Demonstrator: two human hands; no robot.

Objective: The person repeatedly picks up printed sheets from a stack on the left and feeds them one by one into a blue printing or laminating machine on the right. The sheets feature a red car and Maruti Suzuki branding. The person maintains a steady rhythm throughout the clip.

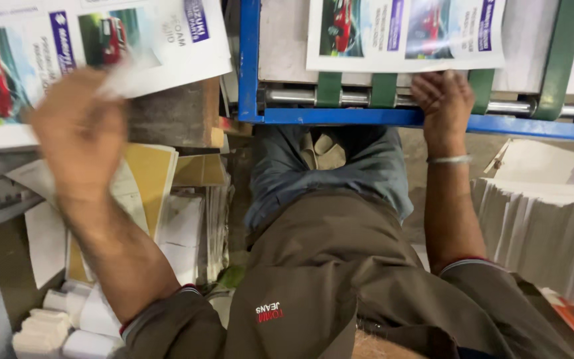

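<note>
left hand (81,133) on, seemingly, left sheets (134,40) | right hand (443,100) at roller (367,98) under sheet (403,33)

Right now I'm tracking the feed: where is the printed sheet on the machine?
The printed sheet lies top right in the head view, on the blue-framed machine, just above the right hand and green belts.

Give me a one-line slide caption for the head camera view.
Left hand lifts a printed sheet while the right hand grips another sheet on the blue-framed machine.

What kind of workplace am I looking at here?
Probably a print shop or print-finishing room. A blue-framed machine with green belts carries a glossy printed car leaflet, the left hand moves another leaflet, and tall white paper stacks stand nearby.
</note>
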